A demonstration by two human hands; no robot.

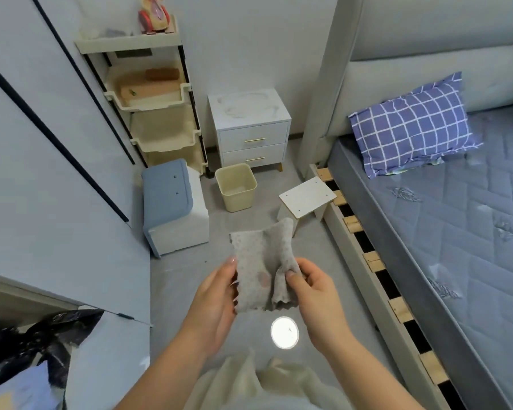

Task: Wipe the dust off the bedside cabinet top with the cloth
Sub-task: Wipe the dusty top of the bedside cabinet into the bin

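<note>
A: Bedroom floor: left hand [219, 291] and right hand [311, 287] each pinch the grey cloth [258, 261], held up between them; it creases freely, so probably light and limp.
B: Best bunched into one palm; the dust-streaked bedside cabinet top [246, 106] stands well beyond.

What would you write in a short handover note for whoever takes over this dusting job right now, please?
Left hand: holds the left edge of the cloth, in the air over the floor.
Right hand: pinches the cloth's right side.
Bedside cabinet: across the room against the wall, beside the bed; its top shows dusty smears. A bin stands on the floor in front of it.
Done: cloth picked up; nothing wiped yet.
Left: walk over and wipe the whole top.
</note>
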